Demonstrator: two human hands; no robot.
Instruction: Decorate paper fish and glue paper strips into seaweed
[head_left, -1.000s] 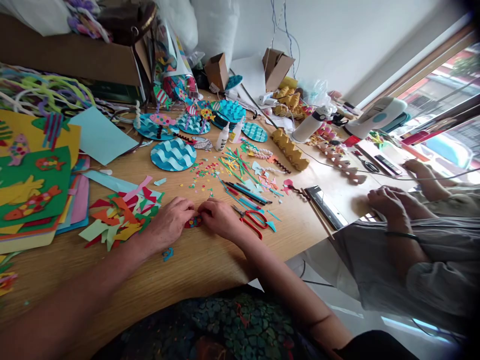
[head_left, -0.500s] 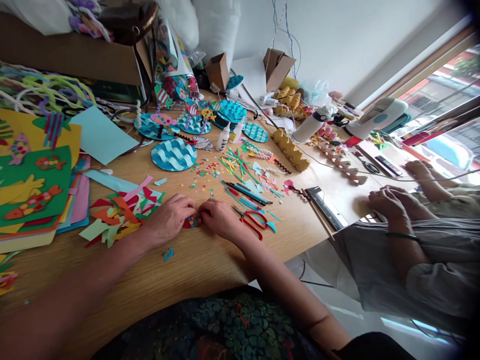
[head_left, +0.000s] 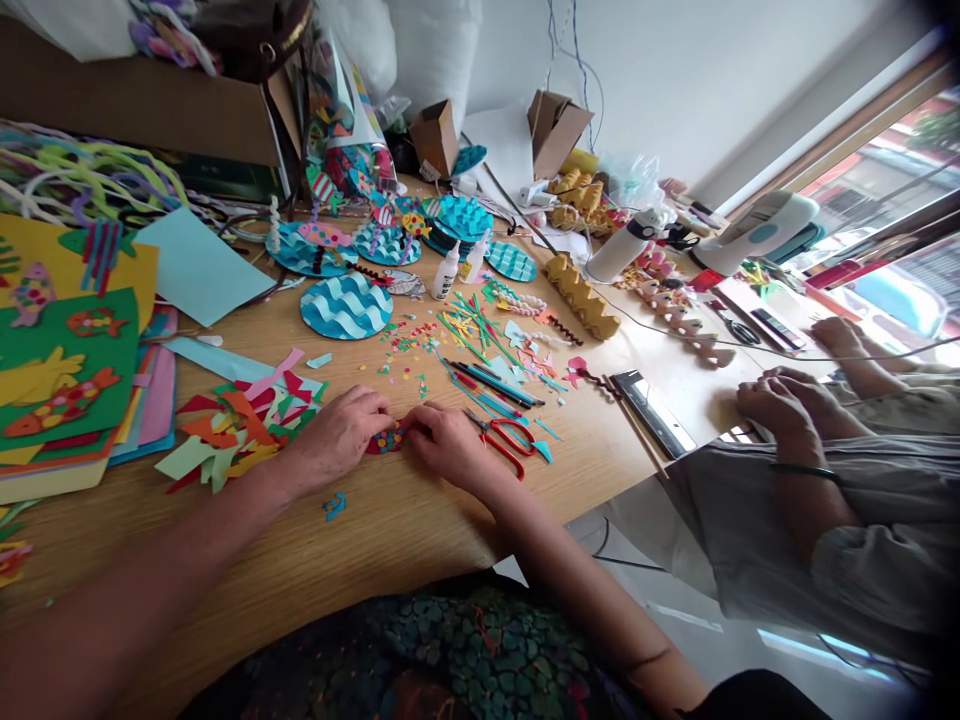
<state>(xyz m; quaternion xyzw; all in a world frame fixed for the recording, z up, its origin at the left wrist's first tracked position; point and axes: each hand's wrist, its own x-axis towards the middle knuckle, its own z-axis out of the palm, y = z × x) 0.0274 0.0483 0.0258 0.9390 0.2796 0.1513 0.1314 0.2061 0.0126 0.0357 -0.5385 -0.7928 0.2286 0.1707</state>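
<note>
A small red paper fish (head_left: pixel 386 440) with coloured dots lies on the table, partly covered by my fingers. My left hand (head_left: pixel 346 432) pinches its left and upper side, fingers bent together. At its right end, the fingers of my right hand (head_left: pixel 448 442) are closed on it; their tips are partly hidden. Red-handled scissors (head_left: pixel 512 440) lie just right of my right hand. Close to my left hand is a heap of coloured paper scraps (head_left: pixel 240 430), and a blue scrap (head_left: pixel 335 506) sits nearer me.
Pencils (head_left: pixel 491 385), tiny paper dots and two glue bottles (head_left: pixel 446 273) are ahead. Blue wave-patterned discs (head_left: pixel 346 307) stand behind. Coloured paper sheets (head_left: pixel 142 400) are stacked left. A phone (head_left: pixel 652 413) lies right, near another person's hands (head_left: pixel 784 405).
My right hand has shifted very slightly right and down at the paper fish. My left hand stays nearly in place. The view has moved slightly.
</note>
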